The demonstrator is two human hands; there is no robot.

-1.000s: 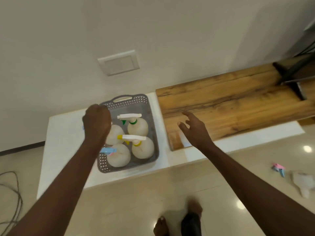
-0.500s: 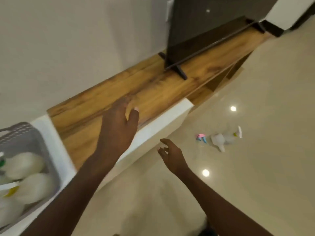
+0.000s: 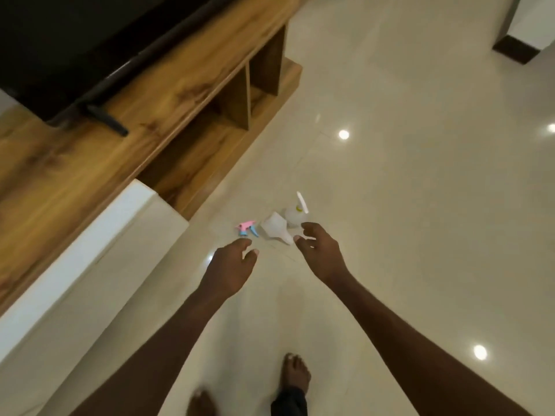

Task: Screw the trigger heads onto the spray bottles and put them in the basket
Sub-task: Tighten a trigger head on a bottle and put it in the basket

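On the tiled floor lie a pink-and-blue trigger head (image 3: 247,229), a headless white spray bottle (image 3: 274,231) on its side, and behind it a second white bottle (image 3: 295,214) with a white trigger head on top. My left hand (image 3: 229,270) hovers just short of the pink-and-blue head, fingers loosely curled and empty. My right hand (image 3: 319,253) reaches beside the lying bottle's neck, fingers spread and holding nothing. The basket is out of view.
A long wooden cabinet (image 3: 168,94) with open shelves runs along the left, a black television (image 3: 75,46) on it. A white block (image 3: 90,244) adjoins it at lower left. My bare feet (image 3: 295,375) stand on the glossy beige floor.
The view has swung right from the basket to the floor. Both hands left the basket and cabinet and now reach down toward the bottles and loose trigger head.
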